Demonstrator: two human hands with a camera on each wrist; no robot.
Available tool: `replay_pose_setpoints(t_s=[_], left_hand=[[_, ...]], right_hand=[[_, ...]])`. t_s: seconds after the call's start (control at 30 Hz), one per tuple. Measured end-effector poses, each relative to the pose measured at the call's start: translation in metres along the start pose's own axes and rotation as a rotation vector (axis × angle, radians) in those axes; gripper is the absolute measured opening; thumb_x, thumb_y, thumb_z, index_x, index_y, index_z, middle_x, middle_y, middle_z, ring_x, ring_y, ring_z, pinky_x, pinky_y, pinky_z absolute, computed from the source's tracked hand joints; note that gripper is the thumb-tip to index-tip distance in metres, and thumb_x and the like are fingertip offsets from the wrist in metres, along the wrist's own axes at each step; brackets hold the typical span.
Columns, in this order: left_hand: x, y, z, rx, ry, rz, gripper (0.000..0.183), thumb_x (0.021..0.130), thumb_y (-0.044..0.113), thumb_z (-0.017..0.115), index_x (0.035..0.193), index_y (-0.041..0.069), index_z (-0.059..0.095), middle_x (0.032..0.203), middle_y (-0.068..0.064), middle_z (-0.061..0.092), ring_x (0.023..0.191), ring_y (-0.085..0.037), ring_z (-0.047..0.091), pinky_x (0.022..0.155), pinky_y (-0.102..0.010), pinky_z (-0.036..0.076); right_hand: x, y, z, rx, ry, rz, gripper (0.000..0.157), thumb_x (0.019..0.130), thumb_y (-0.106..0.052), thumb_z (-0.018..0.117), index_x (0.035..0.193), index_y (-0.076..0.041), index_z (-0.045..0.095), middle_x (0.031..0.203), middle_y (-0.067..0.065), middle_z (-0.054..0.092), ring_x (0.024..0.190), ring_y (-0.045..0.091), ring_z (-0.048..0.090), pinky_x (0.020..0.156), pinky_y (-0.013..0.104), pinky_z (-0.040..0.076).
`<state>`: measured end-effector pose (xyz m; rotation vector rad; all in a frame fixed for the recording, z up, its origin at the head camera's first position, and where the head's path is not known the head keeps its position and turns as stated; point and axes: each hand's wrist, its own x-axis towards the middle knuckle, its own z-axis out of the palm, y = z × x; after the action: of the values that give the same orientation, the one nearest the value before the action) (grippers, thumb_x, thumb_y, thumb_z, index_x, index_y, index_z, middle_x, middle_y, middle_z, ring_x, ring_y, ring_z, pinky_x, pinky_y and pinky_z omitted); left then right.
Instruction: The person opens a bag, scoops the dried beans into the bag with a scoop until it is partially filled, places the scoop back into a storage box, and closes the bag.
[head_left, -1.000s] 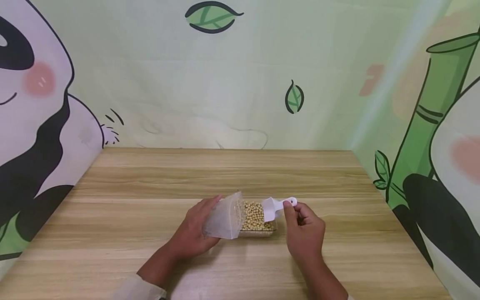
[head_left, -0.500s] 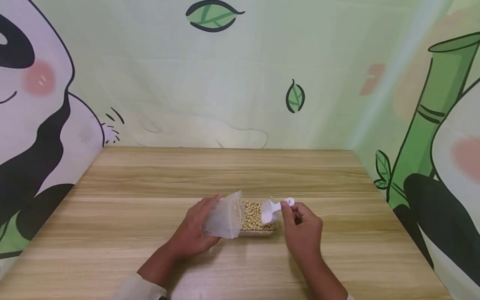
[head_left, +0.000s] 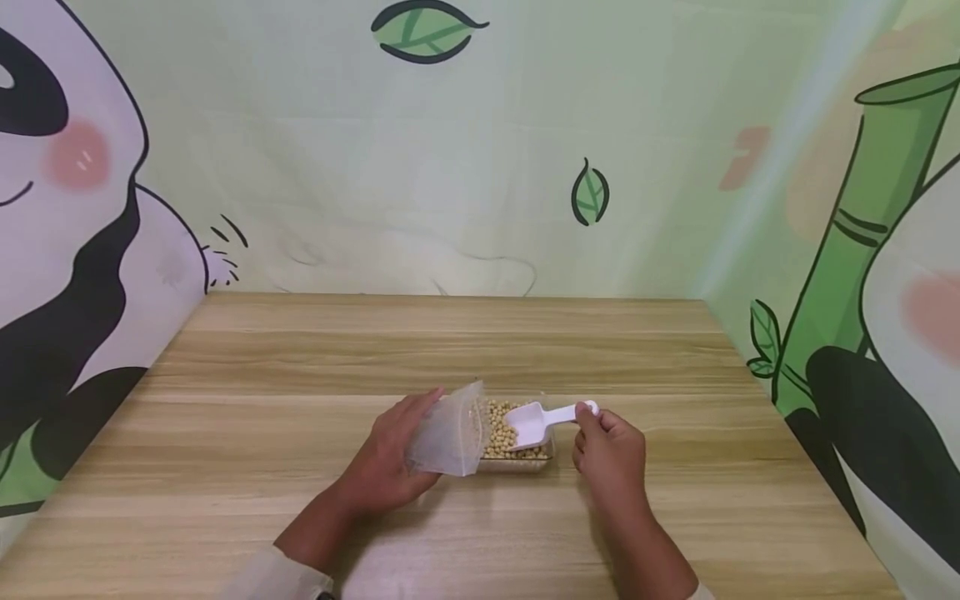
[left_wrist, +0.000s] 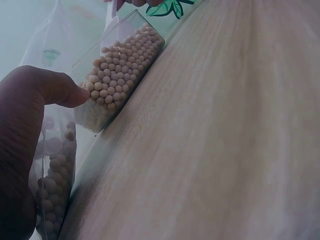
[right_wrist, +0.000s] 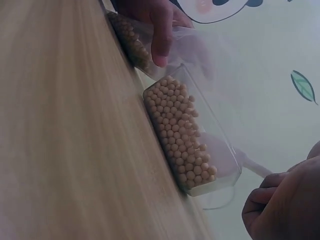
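My left hand (head_left: 390,458) holds a translucent plastic bag (head_left: 446,433) upright, its mouth beside the left end of a clear plastic box (head_left: 517,467). Round pale beans like soybeans (head_left: 498,427) fill much of that box. More beans (left_wrist: 52,187) lie low in the bag in the left wrist view. Between thumb and fingers, my right hand (head_left: 613,458) pinches the handle of a small white scoop (head_left: 529,427). The scoop's tray lies low over the box's right part, at the beans. Seen through the box wall in the right wrist view, the tray's underside is blurred.
All of this stands on a wood-grain table (head_left: 360,354). A backdrop (head_left: 480,167) with leaves, pandas and bamboo rises behind the table and along both sides.
The scoop first tipped and shifted slightly left over the beans, then levelled out with its tray pointing left. My right hand turned with it. The left hand and bag stayed in place.
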<state>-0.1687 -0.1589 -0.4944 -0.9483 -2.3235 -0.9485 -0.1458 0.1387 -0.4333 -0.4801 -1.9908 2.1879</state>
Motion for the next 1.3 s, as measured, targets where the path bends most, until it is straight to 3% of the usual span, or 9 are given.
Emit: replay_pose_setpoints(t_s=[0.13,0.37,0.63,1.3], left_hand=[[0.0,-0.001,0.0,0.002,0.008,0.008,0.095,0.072,0.012,0.089,0.157,-0.005,0.05,0.136,-0.013,0.069,0.122,-0.03,0.067,0.1,-0.055,0.054],[0.0,-0.001,0.0,-0.005,0.005,0.005,0.096,0.072,0.012,0.089,0.158,-0.004,0.049,0.137,-0.014,0.069,0.123,-0.03,0.067,0.101,-0.056,0.054],[0.001,0.0,0.0,-0.009,0.017,0.024,0.094,0.072,0.011,0.088,0.156,-0.006,0.051,0.135,-0.014,0.07,0.12,-0.031,0.068,0.098,-0.054,0.056],[0.001,0.0,0.0,-0.017,0.017,0.025,0.095,0.07,0.01,0.088,0.155,-0.007,0.051,0.135,-0.015,0.07,0.12,-0.032,0.069,0.097,-0.053,0.056]], right_hand=[[0.003,-0.001,0.0,0.08,-0.023,0.102,0.029,0.112,-0.017,0.059,0.106,0.01,0.063,0.063,-0.006,0.038,0.052,0.005,0.034,0.047,0.021,0.03],[0.007,0.0,-0.003,0.154,-0.075,0.223,0.027,0.115,-0.018,0.05,0.098,0.0,0.06,0.062,-0.007,0.036,0.049,0.005,0.034,0.048,0.022,0.031],[0.008,0.004,-0.007,0.212,-0.157,0.268,0.032,0.118,-0.021,0.039,0.096,-0.006,0.057,0.061,-0.01,0.033,0.05,0.004,0.033,0.051,0.021,0.029],[0.009,0.01,-0.01,0.355,-0.24,0.33,0.04,0.12,-0.024,0.027,0.093,-0.011,0.053,0.06,-0.012,0.032,0.052,0.004,0.031,0.056,0.02,0.029]])
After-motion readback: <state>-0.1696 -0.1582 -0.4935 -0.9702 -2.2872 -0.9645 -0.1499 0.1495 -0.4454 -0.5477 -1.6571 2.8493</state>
